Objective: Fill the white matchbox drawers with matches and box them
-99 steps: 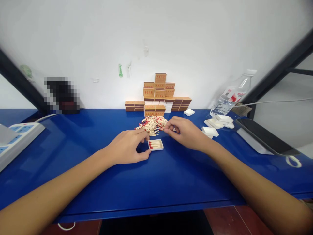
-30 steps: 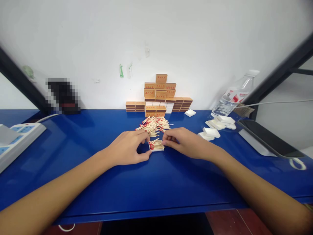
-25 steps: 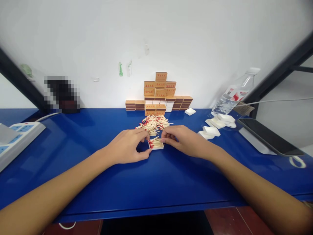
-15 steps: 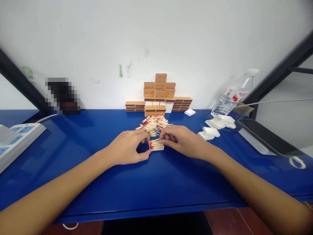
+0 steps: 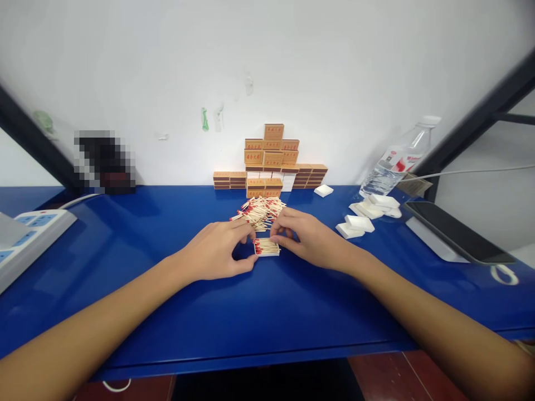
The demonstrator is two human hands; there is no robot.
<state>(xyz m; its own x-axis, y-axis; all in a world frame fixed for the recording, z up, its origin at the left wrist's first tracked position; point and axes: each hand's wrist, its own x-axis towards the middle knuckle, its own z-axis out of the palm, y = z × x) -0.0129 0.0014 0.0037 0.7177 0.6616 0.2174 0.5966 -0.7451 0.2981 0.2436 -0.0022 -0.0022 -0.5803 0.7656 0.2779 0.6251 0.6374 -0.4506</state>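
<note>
A small white matchbox tray lies on the blue table, filled with red-tipped matches whose heads point left. My left hand grips the tray's left end between thumb and fingers. Over the tray's right side, my right hand has thumb and fingertips pinched at the matches; whether a match is between them I cannot make out. Just behind the tray spreads a loose pile of matches, partly covered by my right fingers.
Brown matchboxes are stacked against the wall. White trays lie to the right, near a leaning water bottle and a phone on a white stand. At the left are a power strip and a pixelated dark object.
My left hand stays at the tray's left end. My right fingertips have shifted slightly left over the matches. The whole view has moved a little.
</note>
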